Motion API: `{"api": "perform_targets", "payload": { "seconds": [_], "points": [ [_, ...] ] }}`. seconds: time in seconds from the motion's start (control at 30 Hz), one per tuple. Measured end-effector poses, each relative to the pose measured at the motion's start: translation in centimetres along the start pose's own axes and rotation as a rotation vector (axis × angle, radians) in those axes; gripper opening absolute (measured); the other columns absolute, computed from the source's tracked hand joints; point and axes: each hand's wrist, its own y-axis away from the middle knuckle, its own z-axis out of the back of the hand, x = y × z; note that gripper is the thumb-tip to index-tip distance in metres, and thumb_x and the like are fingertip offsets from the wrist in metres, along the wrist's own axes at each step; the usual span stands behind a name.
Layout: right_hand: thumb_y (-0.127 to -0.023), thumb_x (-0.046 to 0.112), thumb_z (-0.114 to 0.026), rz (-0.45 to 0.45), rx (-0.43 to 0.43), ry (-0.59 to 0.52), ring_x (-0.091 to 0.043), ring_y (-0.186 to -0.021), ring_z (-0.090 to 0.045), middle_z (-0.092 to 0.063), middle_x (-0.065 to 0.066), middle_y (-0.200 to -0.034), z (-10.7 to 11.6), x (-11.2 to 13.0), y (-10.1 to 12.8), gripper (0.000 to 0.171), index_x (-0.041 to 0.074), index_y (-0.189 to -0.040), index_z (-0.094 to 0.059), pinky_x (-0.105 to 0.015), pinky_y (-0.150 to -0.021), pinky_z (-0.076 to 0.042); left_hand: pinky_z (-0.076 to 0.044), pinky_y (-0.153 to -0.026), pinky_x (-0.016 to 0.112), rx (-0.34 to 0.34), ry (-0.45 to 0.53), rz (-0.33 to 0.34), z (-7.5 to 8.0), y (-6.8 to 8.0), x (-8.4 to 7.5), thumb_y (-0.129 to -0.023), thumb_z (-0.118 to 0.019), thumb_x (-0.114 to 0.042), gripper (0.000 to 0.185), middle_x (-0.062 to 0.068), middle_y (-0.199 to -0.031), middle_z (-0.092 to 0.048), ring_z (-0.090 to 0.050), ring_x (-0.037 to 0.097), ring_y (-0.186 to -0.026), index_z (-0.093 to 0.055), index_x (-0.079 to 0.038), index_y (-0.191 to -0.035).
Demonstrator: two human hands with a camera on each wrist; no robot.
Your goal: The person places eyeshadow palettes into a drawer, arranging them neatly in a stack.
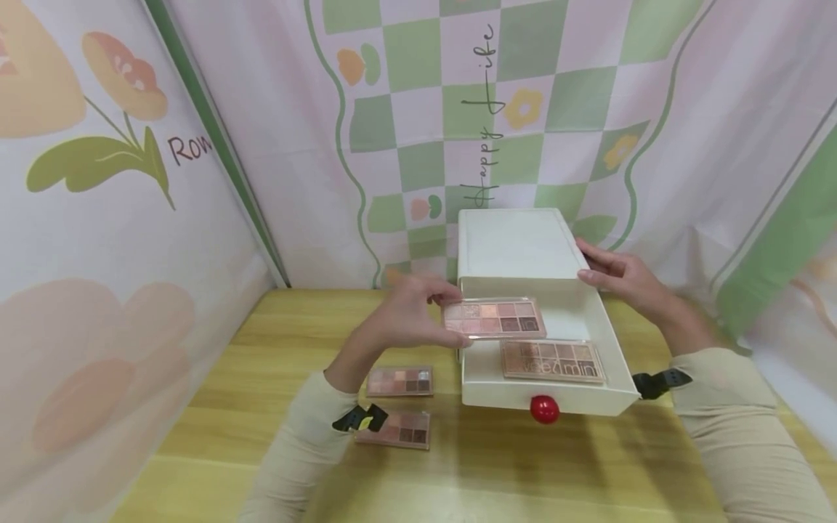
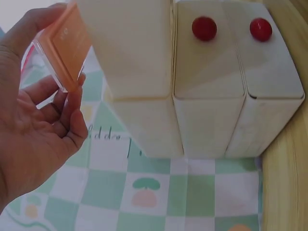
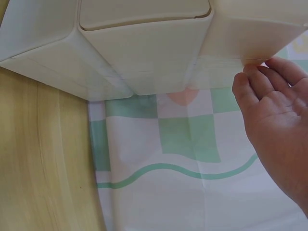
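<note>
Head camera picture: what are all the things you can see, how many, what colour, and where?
Eyeshadow palette held: one, pink and brown shades, over the open drawer, pinched by the left hand.
Palette in drawer: one, pinkish brown, lying flat inside the drawer.
Palettes on table: two, pink and brown, near the left wrist.
Drawer box: one, cream white, at the back of the table; top drawer pulled out.
Knob: one, red, on the open drawer's front.
Table: one, yellow wood.
Backdrop cloth: pink and green checks with flowers.
Left hand: holds the palette.
Right hand: rests on the box's right side.
</note>
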Motion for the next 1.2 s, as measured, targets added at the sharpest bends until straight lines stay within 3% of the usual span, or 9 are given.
{"api": "perform_targets", "payload": {
  "seconds": [0.3,0.53,0.73,0.97,1.2],
  "points": [
    [-0.103,0.006,-0.054,0.000,0.002,0.002,0.028,-0.120,-0.043,-0.015,-0.027,-0.164,0.1,0.0,0.0,0.062,-0.004,-0.156,-0.024,-0.001,-0.093,-0.044,-0.056,-0.093,0.028,0.067,-0.077,-0.012,-1.7,-1.3,-1.5,-0.069,-0.091,-0.034,0.063,0.004,-0.114,-0.073,-0.063,0.014,-0.102,-0.072,-0.006,-0.122],
    [-0.103,0.006,-0.054,-0.002,-0.002,-0.003,0.028,-0.118,-0.044,-0.015,-0.027,-0.164,0.0,0.0,0.0,0.062,-0.005,-0.156,-0.024,-0.001,-0.093,-0.045,-0.050,-0.085,0.016,0.124,-0.160,-0.014,-2.9,-2.3,-2.7,-0.069,-0.091,-0.041,0.065,0.000,-0.110,-0.072,-0.061,0.010,-0.098,-0.072,-0.010,-0.123],
    [-0.103,0.006,-0.054,0.001,0.000,-0.004,0.028,-0.119,-0.044,-0.015,-0.026,-0.164,0.0,0.0,-0.1,0.062,-0.005,-0.156,-0.024,-0.001,-0.092,-0.045,-0.047,-0.078,0.013,0.170,-0.288,-0.041,-3.9,-3.1,-3.2,-0.069,-0.089,-0.051,0.066,-0.005,-0.104,-0.072,-0.061,0.005,-0.091,-0.073,-0.013,-0.121],
    [-0.103,0.005,-0.054,0.007,-0.010,0.009,0.028,-0.118,-0.045,-0.017,-0.027,-0.163,0.1,-0.1,-0.1,0.061,-0.006,-0.155,-0.025,-0.001,-0.092,-0.045,-0.043,-0.073,0.012,0.177,-0.403,-0.069,-4.9,-4.0,-4.0,-0.069,-0.086,-0.057,0.062,-0.009,-0.099,-0.073,-0.058,0.001,-0.081,-0.075,-0.018,-0.116],
    [-0.103,0.007,-0.054,-0.013,-0.011,0.023,0.029,-0.116,-0.045,-0.017,-0.026,-0.164,0.0,0.0,0.0,0.062,-0.004,-0.156,-0.025,-0.001,-0.090,-0.047,-0.041,-0.073,0.012,0.175,-0.452,-0.036,-6.1,-4.2,-4.8,-0.070,-0.085,-0.060,0.058,-0.012,-0.097,-0.074,-0.056,-0.001,-0.079,-0.077,-0.020,-0.111]
  ]
}}
